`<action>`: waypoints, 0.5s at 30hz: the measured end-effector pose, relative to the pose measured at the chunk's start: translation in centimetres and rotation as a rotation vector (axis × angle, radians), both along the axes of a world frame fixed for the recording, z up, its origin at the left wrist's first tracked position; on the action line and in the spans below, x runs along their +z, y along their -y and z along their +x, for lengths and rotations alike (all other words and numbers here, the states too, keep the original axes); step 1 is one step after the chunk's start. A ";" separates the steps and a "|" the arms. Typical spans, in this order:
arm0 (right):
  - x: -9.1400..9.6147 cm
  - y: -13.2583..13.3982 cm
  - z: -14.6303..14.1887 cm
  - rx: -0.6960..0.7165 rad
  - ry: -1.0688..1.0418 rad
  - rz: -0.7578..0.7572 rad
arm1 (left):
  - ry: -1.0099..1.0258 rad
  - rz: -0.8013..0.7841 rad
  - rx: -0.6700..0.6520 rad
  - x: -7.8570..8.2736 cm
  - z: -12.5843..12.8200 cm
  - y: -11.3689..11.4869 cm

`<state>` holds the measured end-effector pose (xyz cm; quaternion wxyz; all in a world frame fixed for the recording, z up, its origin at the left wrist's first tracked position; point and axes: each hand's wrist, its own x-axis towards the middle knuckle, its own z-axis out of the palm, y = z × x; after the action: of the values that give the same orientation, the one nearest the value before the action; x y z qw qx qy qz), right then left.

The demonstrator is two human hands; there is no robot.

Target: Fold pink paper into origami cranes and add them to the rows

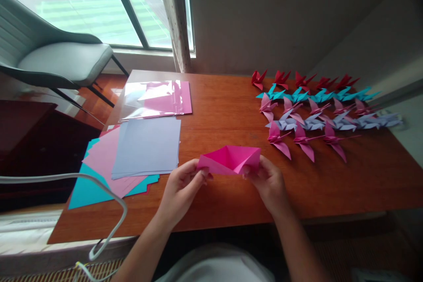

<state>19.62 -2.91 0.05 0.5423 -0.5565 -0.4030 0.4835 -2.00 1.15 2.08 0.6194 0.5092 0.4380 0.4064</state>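
A bright pink sheet of origami paper (218, 166), partly folded and opened out like a shallow pocket, is held level above the front of the table. My left hand (187, 183) pinches its left corner between thumb and fingers. At the opposite corner, my right hand (269, 180) grips it the same way, thumb on the near side. Folded paper cranes stand in rows at the right: red (302, 81), turquoise (297, 94), light pink (317, 108), pale lavender (313, 122) and deep pink (302, 141).
Loose lavender sheets (148, 145), pink sheets (102, 158) and turquoise sheets (84, 189) overlap on the left of the wooden table (218, 114). Behind them lies a clear packet of pink paper (158, 99). A white cable (115, 198) loops past the left edge. A chair (62, 59) stands by the window.
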 end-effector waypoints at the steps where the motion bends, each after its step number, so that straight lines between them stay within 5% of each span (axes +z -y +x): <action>1: -0.1 0.0 0.1 0.012 0.004 -0.002 | 0.017 -0.007 0.013 -0.2 -0.1 0.0; 6: -0.5 0.1 0.5 0.057 0.013 0.062 | 0.091 -0.040 0.052 -1.0 -0.6 0.0; 15: -0.4 -0.3 -0.3 -0.017 0.038 -0.010 | 0.082 -0.108 -0.018 0.1 0.4 0.0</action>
<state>19.33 -2.56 -0.33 0.5359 -0.5717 -0.4059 0.4704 -1.61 1.19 2.23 0.6670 0.4620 0.4290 0.3970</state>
